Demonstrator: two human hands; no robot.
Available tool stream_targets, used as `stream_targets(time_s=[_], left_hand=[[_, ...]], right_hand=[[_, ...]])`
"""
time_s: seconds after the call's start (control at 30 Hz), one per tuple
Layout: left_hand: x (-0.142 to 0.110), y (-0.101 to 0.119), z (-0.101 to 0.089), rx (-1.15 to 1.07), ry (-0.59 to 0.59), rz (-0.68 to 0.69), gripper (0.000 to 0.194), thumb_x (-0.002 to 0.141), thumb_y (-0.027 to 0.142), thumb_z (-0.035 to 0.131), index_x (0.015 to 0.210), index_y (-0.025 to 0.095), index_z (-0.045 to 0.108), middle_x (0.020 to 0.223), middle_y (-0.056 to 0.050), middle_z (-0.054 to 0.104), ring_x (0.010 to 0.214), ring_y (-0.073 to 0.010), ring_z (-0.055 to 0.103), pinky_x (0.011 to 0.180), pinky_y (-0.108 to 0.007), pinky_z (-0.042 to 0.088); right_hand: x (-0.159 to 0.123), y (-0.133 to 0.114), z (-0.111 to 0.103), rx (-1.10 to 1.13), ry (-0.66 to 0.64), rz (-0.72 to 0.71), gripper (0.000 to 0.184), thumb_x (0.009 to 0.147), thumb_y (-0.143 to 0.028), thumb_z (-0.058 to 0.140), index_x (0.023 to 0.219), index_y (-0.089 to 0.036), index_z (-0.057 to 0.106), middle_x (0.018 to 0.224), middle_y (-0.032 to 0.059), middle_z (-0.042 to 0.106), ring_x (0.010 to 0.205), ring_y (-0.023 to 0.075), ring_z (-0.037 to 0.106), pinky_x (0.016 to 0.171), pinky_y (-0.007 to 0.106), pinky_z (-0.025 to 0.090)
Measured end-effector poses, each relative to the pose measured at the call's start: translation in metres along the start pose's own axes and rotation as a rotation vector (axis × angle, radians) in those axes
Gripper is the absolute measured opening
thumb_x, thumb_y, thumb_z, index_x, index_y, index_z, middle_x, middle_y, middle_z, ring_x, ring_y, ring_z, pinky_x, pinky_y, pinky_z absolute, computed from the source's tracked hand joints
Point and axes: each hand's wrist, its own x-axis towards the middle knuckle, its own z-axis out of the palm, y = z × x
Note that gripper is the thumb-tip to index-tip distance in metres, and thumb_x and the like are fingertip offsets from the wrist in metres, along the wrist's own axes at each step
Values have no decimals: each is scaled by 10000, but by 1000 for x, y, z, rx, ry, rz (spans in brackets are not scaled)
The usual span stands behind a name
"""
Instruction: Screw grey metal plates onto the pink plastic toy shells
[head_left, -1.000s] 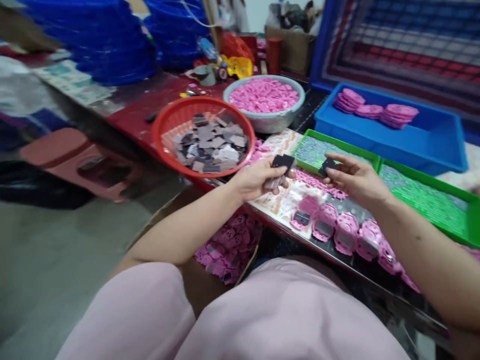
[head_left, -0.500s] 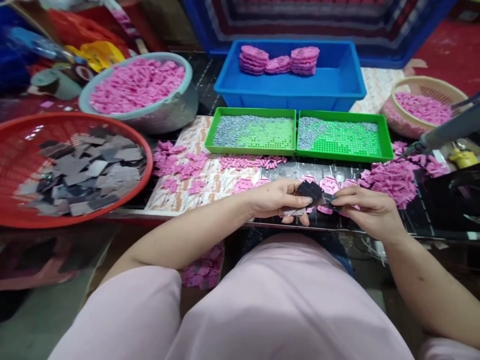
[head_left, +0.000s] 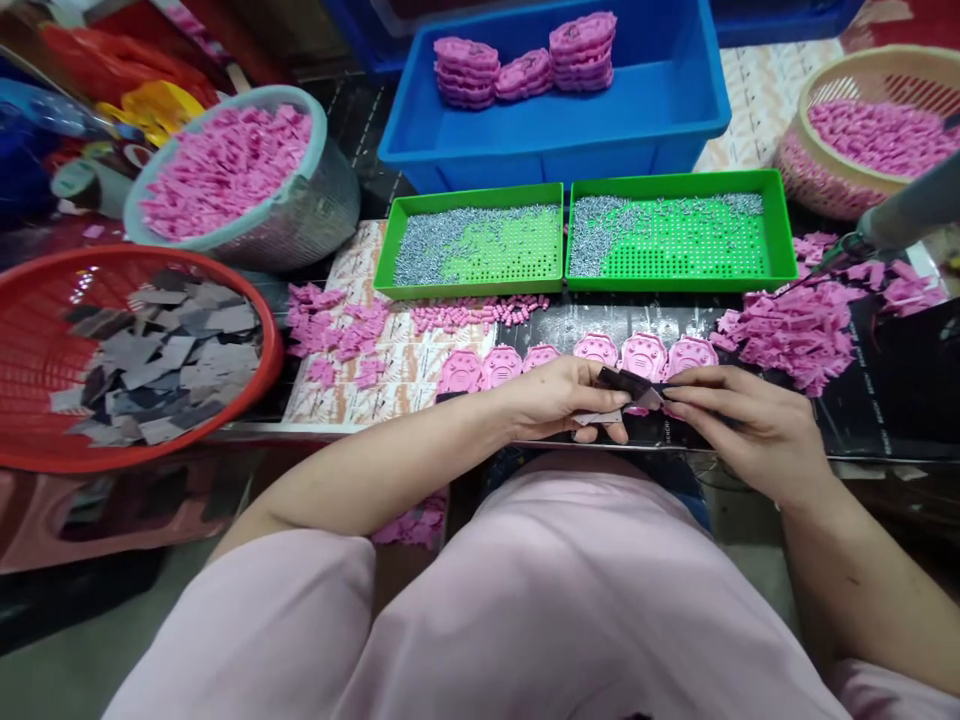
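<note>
My left hand (head_left: 574,400) is closed on a small fanned stack of thin dark and grey plates (head_left: 627,384), just above the front edge of the bench. Thumb and fingers of my right hand (head_left: 739,415) pinch a dark plate at the right side of that stack. Behind my hands stands a row of pink face-shaped plastic pieces (head_left: 643,355) lying on the bench. The lower ones are partly hidden by my hands and left forearm. Left of me, a red basket (head_left: 268,335) holds many loose plates (head_left: 176,350) of the same kind.
Two green trays (head_left: 564,280) with small metal screws lie behind the row. Beyond them a blue bin (head_left: 555,160) holds stacked pink pieces. Pink parts fill a grey-green basin (head_left: 330,190) and a cream basket (head_left: 814,185). A pink pile (head_left: 795,335) and a grey tool (head_left: 907,215) are at right.
My view has tilted and shifted, so the bins and trays appear moved and the pink row shows more fully. The plates in my left hand have turned more edge-on; my right hand still pinches at them.
</note>
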Motion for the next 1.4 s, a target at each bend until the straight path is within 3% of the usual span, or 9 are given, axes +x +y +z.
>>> stream_targets(time_s=[0.2, 0.33, 0.5, 0.63, 0.73, 0.93, 1.07, 1.3, 1.4], left_hand=[[-5, -3, -4, 85, 12, 28, 466, 695, 367, 816, 1016, 59, 677, 620, -68, 689, 391, -49, 493, 369, -154, 307], [-14, -5, -4, 194, -11, 5, 513, 717, 421, 791, 1055, 58, 660, 621, -70, 690, 383, -48, 475, 376, -166, 317], [-21, -3, -8, 218, 138, 12, 442, 717, 438, 783, 956, 104, 621, 609, -26, 667, 360, -28, 455, 335, -126, 229], [-19, -2, -9, 289, 210, 14, 434, 704, 467, 777, 883, 150, 540, 833, -53, 709, 407, -45, 539, 313, -116, 246], [-17, -3, -9, 363, 211, 21, 411, 743, 476, 738, 886, 150, 532, 767, -29, 686, 388, -29, 508, 327, -114, 258], [-10, -2, -1, 589, 155, 12, 220, 865, 352, 616, 900, 142, 560, 705, 20, 632, 441, -32, 520, 395, -130, 362], [-2, -2, 11, 747, 137, 94, 122, 887, 266, 558, 886, 146, 578, 688, 48, 589, 452, -46, 542, 451, -165, 431], [5, -2, 20, 852, 137, 146, 235, 897, 371, 540, 802, 157, 559, 635, 55, 541, 421, -52, 547, 451, -161, 407], [4, 0, 17, 835, 150, 73, 270, 896, 385, 535, 753, 157, 538, 613, 48, 541, 423, -51, 539, 445, -152, 402]], right_hand=[[5, 3, 3, 161, -65, 33, 198, 811, -160, 653, 971, -254, 723, 1091, 18, 701, 962, 137, 680, 884, 251, 558], [7, 1, -4, 233, -176, 45, 141, 813, -208, 660, 923, -263, 728, 968, -1, 727, 900, 131, 690, 818, 238, 574], [10, 3, -5, -8, -16, 68, 179, 775, -261, 711, 952, -244, 691, 977, 22, 700, 940, 173, 636, 883, 348, 520], [12, 10, 9, -190, -85, 9, 120, 808, -313, 675, 901, -242, 705, 930, 29, 718, 951, 216, 592, 853, 417, 478], [14, 11, 13, -272, -115, -36, 141, 812, -351, 668, 902, -255, 717, 988, 31, 713, 977, 227, 577, 863, 432, 459], [21, -9, 2, -75, -63, -49, 265, 817, -281, 666, 1080, -249, 653, 1102, 48, 665, 1040, 203, 601, 947, 390, 468], [24, -18, 5, 20, -54, -57, 185, 815, -242, 665, 998, -228, 648, 1028, 38, 682, 1000, 181, 619, 933, 366, 479], [19, -3, -1, 444, 217, 346, 94, 794, -321, 688, 807, -239, 645, 787, -8, 664, 696, 123, 631, 622, 259, 527], [11, 10, -14, 339, 342, 411, 102, 800, -335, 683, 883, -276, 685, 837, -19, 697, 726, 131, 646, 677, 284, 543]])
